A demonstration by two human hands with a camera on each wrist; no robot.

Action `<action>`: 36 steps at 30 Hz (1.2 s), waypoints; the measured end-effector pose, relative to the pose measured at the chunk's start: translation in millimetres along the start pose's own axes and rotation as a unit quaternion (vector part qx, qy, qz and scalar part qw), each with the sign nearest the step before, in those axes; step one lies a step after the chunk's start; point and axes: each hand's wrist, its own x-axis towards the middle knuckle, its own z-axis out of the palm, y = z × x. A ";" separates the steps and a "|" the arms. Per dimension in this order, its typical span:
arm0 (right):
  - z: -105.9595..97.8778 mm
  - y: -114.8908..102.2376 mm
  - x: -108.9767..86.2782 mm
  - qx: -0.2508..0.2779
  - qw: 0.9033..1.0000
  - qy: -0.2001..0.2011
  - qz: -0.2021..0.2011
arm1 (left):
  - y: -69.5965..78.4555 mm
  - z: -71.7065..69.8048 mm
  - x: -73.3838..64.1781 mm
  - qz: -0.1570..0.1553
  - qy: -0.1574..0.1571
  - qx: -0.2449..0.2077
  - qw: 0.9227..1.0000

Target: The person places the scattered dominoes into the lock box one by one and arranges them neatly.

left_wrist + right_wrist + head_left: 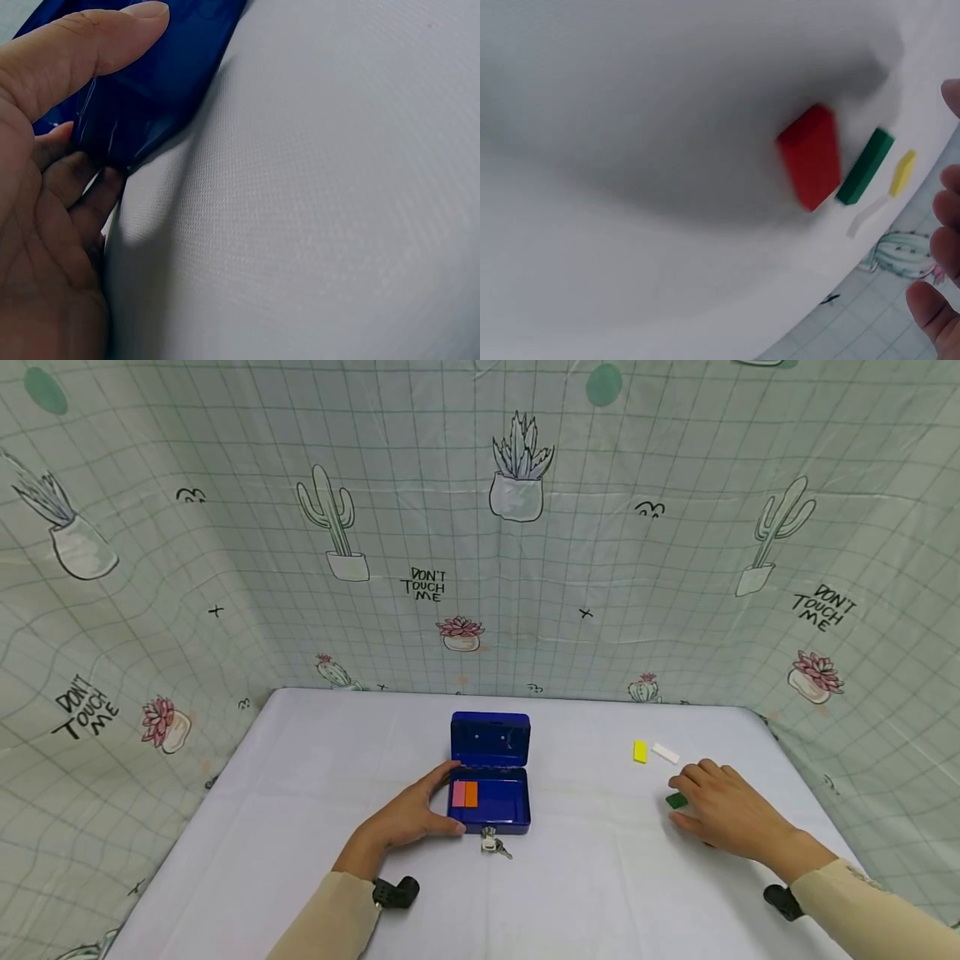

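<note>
My left hand [405,814] holds the left side of a small blue metal cash box [504,818]. Its thumb lies at the front corner, and its fingers reach back along the side, as the left wrist view also shows. The lid [489,737] stands raised. Inside, a pink block [458,793] and an orange block [471,794] lie side by side at the left. Over on the right, my right hand [727,814] hovers with spread, bent fingers above a green block [677,800] and a red block [810,161]; nothing shows in its grasp.
Beyond the right hand lie a yellow block [640,752] and a white block [665,753]. A lock with keys [492,842] juts from the box front. White cloth [585,877] covers the table, and a printed curtain [390,635] encloses the back and sides.
</note>
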 end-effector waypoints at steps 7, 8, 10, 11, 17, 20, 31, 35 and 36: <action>-1.1 12.1 -23.0 0.008 0.999 -0.040 0.023 | -0.3 0.1 -0.5 -0.001 0.003 0.004 1.000; -1.0 13.1 -25.6 0.013 0.998 -0.048 0.029 | -0.2 0.0 -0.6 0.000 0.003 0.004 1.000; -0.5 14.9 -30.7 0.023 0.997 -0.061 0.039 | -0.1 -0.3 -0.6 0.001 0.003 0.002 1.000; -0.2 16.2 -33.0 0.028 0.996 -0.067 0.043 | 0.0 -0.4 -0.6 0.002 0.002 0.001 1.000; 4.2 20.9 -44.4 0.038 0.996 -0.065 0.046 | 0.3 -0.3 -0.7 0.000 0.002 0.002 1.000; 6.9 22.0 -47.4 0.033 0.998 -0.049 0.037 | -0.5 0.1 -0.2 0.001 0.002 0.003 1.000; 14.4 24.3 -50.2 0.023 0.998 -0.044 0.025 | -1.1 0.8 -0.2 0.000 0.003 0.010 1.000; 16.6 25.1 -50.2 0.025 0.999 -0.039 0.023 | -0.2 0.7 -0.2 -0.003 0.004 0.010 1.000; 17.1 25.1 -50.0 0.027 0.999 -0.040 0.023 | 0.0 0.7 -0.2 -0.002 0.004 0.010 1.000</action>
